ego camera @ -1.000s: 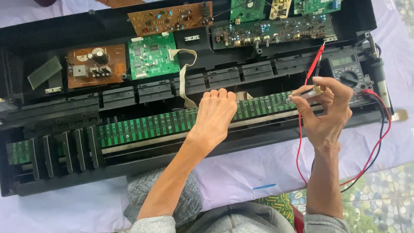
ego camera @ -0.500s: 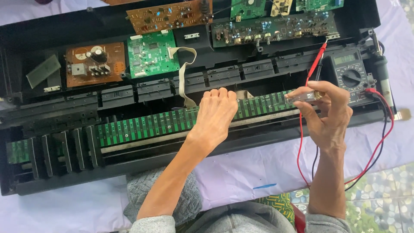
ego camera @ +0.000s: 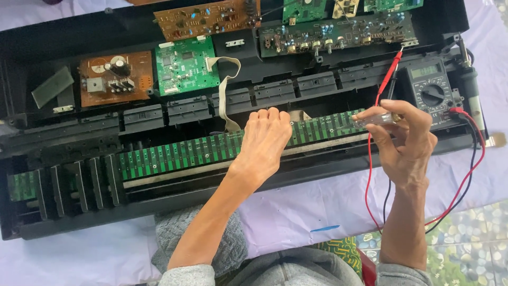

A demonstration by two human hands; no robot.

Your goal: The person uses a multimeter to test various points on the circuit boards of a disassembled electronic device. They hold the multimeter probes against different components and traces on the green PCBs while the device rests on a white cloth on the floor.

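Opened black keyboard case (ego camera: 79, 37) stretched across the frame, lying on a pale lilac cloth (ego camera: 296, 212) over the surface.

Left hand (ego camera: 264, 140) at frame centre, palm down, fingers pressed together and curled at the tips, resting on the long green contact board (ego camera: 180, 153) running left to right through the case. Fingertips at the board's upper edge, just below a grey ribbon cable (ego camera: 225, 95) looping up toward a green circuit board (ego camera: 186, 66).

Right hand (ego camera: 405, 140) at centre right, over the right end of the same green strip. Thumb and fingers pinching a small clear-handled tool (ego camera: 373, 117), held roughly level and pointing left. Other fingers loosely folded. Tool tip's contact with the board: cannot tell.

Just above that hand, a red test probe (ego camera: 390, 74) lying slantwise, tip near the dark green board (ego camera: 338, 37) in the upper right. Red lead (ego camera: 370, 175) dropping past the wrist, black lead (ego camera: 386, 196) beside it, both curving back up at right to a dark multimeter (ego camera: 431, 92) sitting in the case's right end, just beside the right hand.

Upper left: a brown board (ego camera: 114, 79) with a dark round part. Top centre: another brown board (ego camera: 206, 18). Lower left: loose black key blocks (ego camera: 79, 185) standing in a row. Bottom of frame: grey sleeves and knees.
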